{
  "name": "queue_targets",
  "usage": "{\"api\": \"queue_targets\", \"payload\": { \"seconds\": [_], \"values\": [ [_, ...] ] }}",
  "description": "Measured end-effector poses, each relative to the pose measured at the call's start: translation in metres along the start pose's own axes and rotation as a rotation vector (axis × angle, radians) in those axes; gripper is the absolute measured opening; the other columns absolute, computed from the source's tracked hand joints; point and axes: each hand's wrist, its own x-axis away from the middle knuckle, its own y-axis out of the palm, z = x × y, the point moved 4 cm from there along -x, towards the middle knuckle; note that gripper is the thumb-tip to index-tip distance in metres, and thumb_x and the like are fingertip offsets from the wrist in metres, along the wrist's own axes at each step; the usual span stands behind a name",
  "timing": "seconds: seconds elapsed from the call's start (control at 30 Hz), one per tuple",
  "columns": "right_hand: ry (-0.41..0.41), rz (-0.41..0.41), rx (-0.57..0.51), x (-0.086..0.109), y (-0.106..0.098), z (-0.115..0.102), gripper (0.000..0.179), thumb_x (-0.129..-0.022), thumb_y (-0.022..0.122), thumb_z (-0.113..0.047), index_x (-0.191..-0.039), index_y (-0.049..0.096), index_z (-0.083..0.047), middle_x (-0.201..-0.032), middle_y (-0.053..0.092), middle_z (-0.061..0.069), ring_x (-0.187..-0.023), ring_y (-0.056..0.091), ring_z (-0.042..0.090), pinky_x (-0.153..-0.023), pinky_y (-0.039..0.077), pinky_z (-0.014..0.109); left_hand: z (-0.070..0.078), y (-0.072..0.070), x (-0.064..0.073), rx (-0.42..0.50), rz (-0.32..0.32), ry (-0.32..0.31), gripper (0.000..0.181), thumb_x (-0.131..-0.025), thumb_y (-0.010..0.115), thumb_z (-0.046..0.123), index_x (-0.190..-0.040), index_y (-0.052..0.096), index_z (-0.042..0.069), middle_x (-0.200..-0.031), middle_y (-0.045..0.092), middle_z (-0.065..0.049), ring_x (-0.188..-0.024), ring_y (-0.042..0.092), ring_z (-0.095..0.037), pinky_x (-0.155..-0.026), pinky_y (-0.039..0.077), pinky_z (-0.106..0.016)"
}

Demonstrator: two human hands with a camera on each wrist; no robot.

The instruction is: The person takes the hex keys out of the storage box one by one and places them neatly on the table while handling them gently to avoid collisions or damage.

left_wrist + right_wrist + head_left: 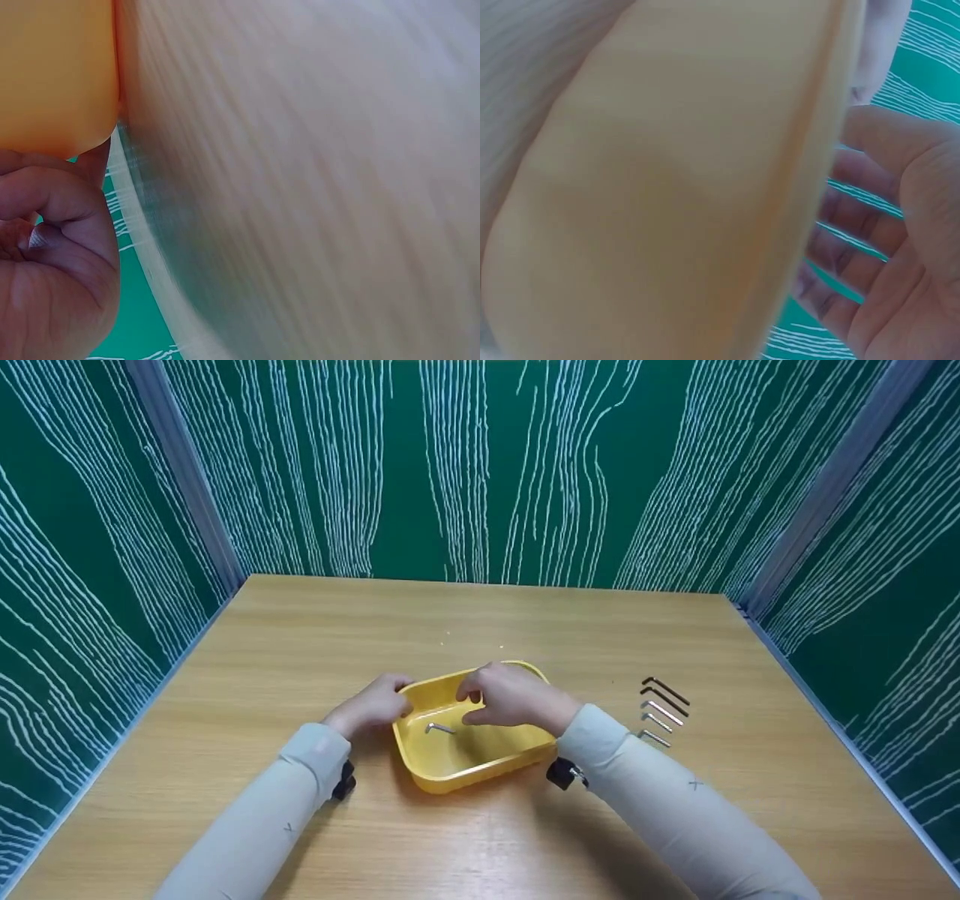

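Observation:
My left hand point(375, 705) grips the left rim of a yellow plastic bin point(480, 771); in the left wrist view the curled hand point(56, 255) is against the bin's corner point(56, 82). Inside the bin, on its floor, lies a small silver L-shaped metal rod point(441, 728), like a hex key. My right hand point(514, 695) hovers over the bin's right half, fingers loosely bent and nothing seen between them. The right wrist view shows this hand point(900, 232) with fingers spread beyond the bin's wall point(660, 187).
Right of the bin, several L-shaped metal rods point(663, 712) lie in a column on the wooden table point(300, 622), dark ones at the back, silver ones nearer. Green panels point(405, 472) with white lines surround the table at the back and sides. Tiny white specks dot the tabletop behind the bin.

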Motion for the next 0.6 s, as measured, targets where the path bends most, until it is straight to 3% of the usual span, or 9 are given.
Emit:
{"api": "queue_targets", "payload": {
  "seconds": [0.3,0.6],
  "values": [
    [0.011,-0.012,0.003,-0.014,0.013,-0.009,0.031,-0.095,0.085,-0.025,-0.118,0.081,-0.006,-0.103,0.079,0.011,-0.087,0.064,0.023,-0.087,0.062,0.041,-0.001,0.002,0.0,0.059,-0.037,0.019,0.045,-0.082,0.046,-0.006,-0.119,0.072,-0.007,-0.087,0.062,-0.002,-0.075,0.06,-0.015,-0.067,0.051,-0.021],
    [0.013,-0.005,0.005,-0.023,0.028,-0.009,0.026,-0.094,0.086,-0.025,-0.111,0.084,-0.005,-0.097,0.08,0.009,-0.078,0.061,0.018,-0.079,0.061,0.037,-0.001,0.0,-0.001,0.007,-0.013,-0.016,0.043,-0.084,0.049,-0.003,-0.12,0.073,-0.004,-0.091,0.065,-0.004,-0.079,0.06,-0.015,-0.071,0.05,-0.022]
  ]
}}
